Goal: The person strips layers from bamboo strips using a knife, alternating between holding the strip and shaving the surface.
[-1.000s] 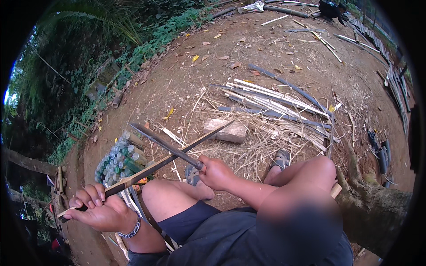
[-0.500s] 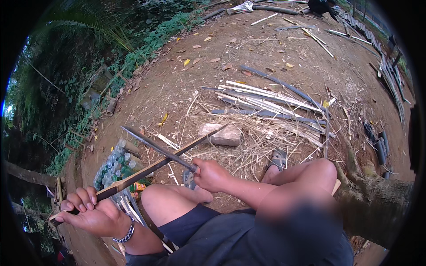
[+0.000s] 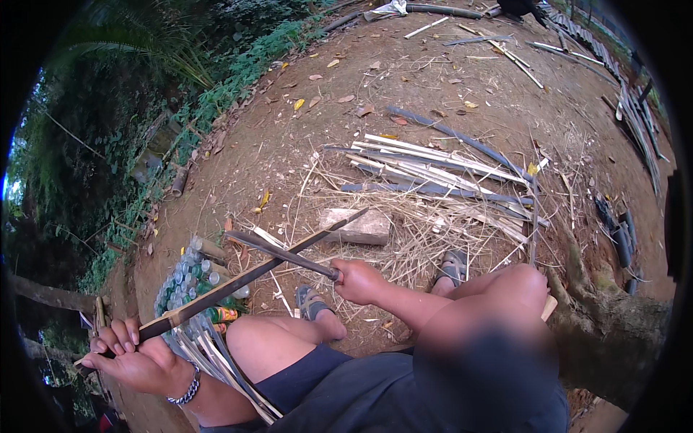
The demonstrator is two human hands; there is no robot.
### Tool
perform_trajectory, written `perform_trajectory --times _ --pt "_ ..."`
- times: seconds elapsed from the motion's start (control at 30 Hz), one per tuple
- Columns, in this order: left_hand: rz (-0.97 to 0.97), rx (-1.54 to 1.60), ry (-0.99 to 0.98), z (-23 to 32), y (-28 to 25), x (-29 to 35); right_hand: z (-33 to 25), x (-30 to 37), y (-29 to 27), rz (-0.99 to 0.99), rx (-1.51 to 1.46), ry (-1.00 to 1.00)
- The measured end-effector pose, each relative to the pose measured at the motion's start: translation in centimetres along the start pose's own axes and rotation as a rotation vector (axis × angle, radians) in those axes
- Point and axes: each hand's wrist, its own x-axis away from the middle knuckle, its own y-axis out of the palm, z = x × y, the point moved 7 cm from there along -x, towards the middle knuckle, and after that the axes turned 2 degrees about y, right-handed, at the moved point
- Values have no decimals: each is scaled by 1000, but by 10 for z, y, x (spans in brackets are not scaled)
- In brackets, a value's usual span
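Here, a long bamboo strip (image 3: 245,278) slants from the left hand (image 3: 133,357), grip clamped on its lower end, up toward a stone block (image 3: 359,226). The right hand (image 3: 359,280), grip clamped on a knife (image 3: 281,252), lays the blade across the strip. Split bamboo slats (image 3: 433,173) lie beyond the block.

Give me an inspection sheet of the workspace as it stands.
Surface: bare dirt ground with dry leaves and shavings.
Job's things: long bamboo strip crossed by a long knife; wooden block under the strip's far tip.
Clutter: pile of split bamboo; bottles; thin strips by the thigh.
Hands: left hand grips the strip's near end; right hand grips the knife handle.
Cables: nothing seen.
Surroundings: green plants left, tree root right.
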Motion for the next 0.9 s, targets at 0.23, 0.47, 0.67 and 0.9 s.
perform_trajectory --times 0.23,0.47,0.67,0.9 --pt "-168 48 -49 3 -11 -7 -95 15 -1 -133 -76 -86" --pt "-193 74 -33 10 10 1 18 -1 -16 -72 36 248" --pt "-159 80 -44 -1 10 3 -43 9 -9 -146 -6 63" --pt "-124 50 -33 -1 -7 -10 81 -6 -12 -55 111 379"
